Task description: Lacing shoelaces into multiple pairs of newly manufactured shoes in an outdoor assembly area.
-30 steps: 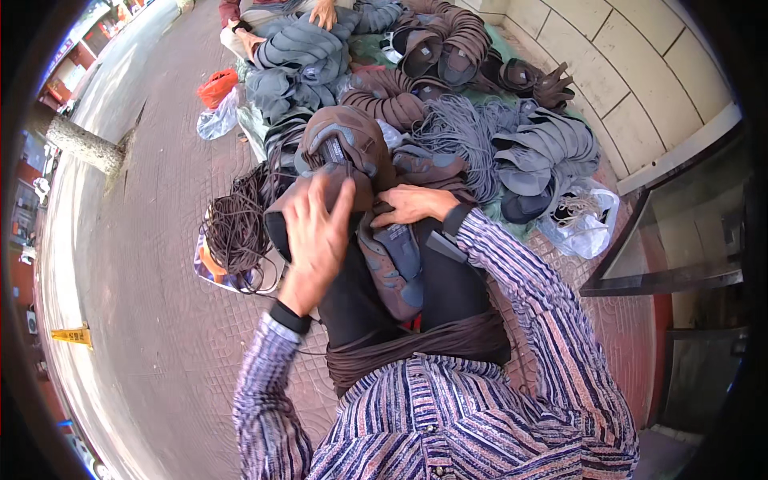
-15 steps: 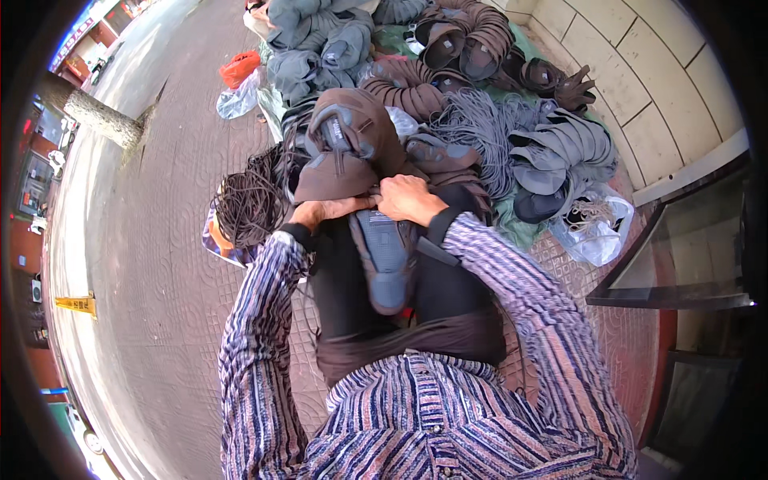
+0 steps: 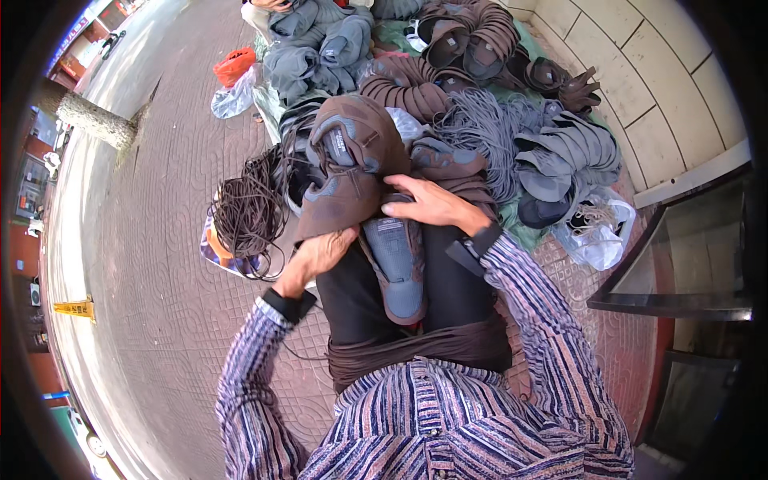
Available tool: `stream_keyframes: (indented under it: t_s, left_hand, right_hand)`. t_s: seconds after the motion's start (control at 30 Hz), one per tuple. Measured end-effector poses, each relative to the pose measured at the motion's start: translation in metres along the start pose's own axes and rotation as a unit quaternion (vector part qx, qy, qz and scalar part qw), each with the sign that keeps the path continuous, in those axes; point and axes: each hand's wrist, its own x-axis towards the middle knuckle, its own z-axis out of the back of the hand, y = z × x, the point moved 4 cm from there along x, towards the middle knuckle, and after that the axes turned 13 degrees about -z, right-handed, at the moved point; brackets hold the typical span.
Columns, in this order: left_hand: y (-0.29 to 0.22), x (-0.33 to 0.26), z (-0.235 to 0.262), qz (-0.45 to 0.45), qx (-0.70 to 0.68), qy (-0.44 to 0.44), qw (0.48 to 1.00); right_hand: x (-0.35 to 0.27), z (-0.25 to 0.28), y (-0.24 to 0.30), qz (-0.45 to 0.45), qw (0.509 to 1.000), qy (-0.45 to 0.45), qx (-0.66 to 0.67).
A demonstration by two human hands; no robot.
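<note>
Between my thighs lies a grey-blue and brown shoe upper (image 3: pixel 394 260), its rounded end toward me. Just beyond it a brown shoe upper (image 3: pixel 340 206) with blue-grey trim leans over my left knee. My left hand (image 3: pixel 324 252) is closed at that brown upper's near edge, some fingers hidden beneath it. Over the top end of the grey-blue upper, my right hand (image 3: pixel 432 204) has its thumb and forefinger apart; whether it touches the piece I cannot tell. Another brown upper (image 3: pixel 348 132) stands behind them. Across my lap runs a bundle of brown laces (image 3: pixel 420 346).
A tangle of dark brown laces (image 3: pixel 250 206) lies left of my knees. Grey laces (image 3: pixel 480 132) and stacked grey uppers (image 3: pixel 572 152) spread to the right, near a white plastic bag (image 3: pixel 596 240). Stacks of brown uppers (image 3: pixel 408 92) lie ahead. A tiled wall (image 3: pixel 648 88) borders the right.
My hands have moved apart: the left went down and left along the brown upper's edge, while the right shifted right and its fingers opened. The brown upper's near edge has tipped toward me.
</note>
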Motion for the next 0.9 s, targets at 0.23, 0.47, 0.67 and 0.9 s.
stream_keyframes:
  t_s: [0.23,0.47,0.67,0.9]
  left_hand:
    - [0.014,0.024,0.003,0.216,-0.329,-0.007,0.919]
    - [-0.017,0.001,-0.011,0.184,-0.041,0.04,0.981]
    - [-0.106,-0.053,0.005,0.256,-0.081,-0.163,0.949]
    - [-0.168,-0.003,0.036,0.35,-0.503,0.004,0.79]
  right_hand:
    - [-0.016,0.003,-0.001,0.039,0.995,0.038,-0.087]
    - [-0.078,-0.002,0.037,0.203,0.958,-0.168,-0.115]
    - [-0.17,-0.093,0.015,0.205,0.953,0.071,-0.212]
    - [-0.158,-0.053,0.072,0.062,0.989,0.081,-0.103]
